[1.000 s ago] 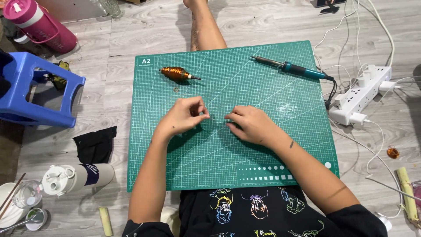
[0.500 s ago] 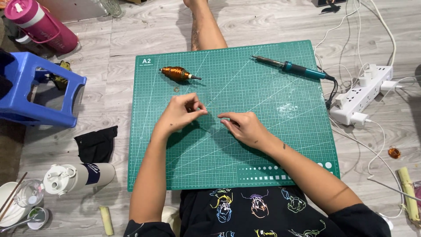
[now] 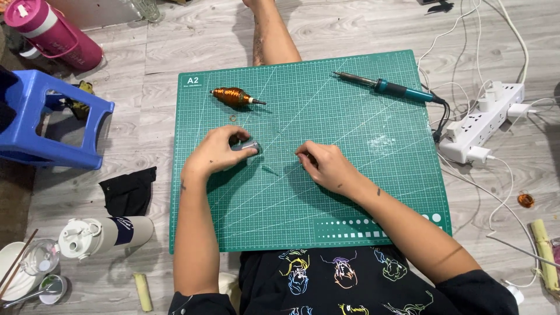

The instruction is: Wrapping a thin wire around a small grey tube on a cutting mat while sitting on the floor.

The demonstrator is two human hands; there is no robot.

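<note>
A green cutting mat lies on the wooden floor in front of me. My left hand rests on the mat, closed around a small grey cylindrical object whose end pokes out past the fingers. My right hand sits a little to the right, fingertips pinched together at its left side; what they pinch is too small to tell. A short thin bit lies on the mat between the hands. A copper wire coil on a spindle lies at the mat's far left.
A teal-handled soldering iron lies at the mat's far right, its cord running to a white power strip. A blue plastic stool, pink bottle, black cloth, white bottle and bowls sit left. My leg extends beyond the mat.
My hands have drawn apart: the left slid slightly left with the grey object now showing, and the right stayed near the mat's middle.
</note>
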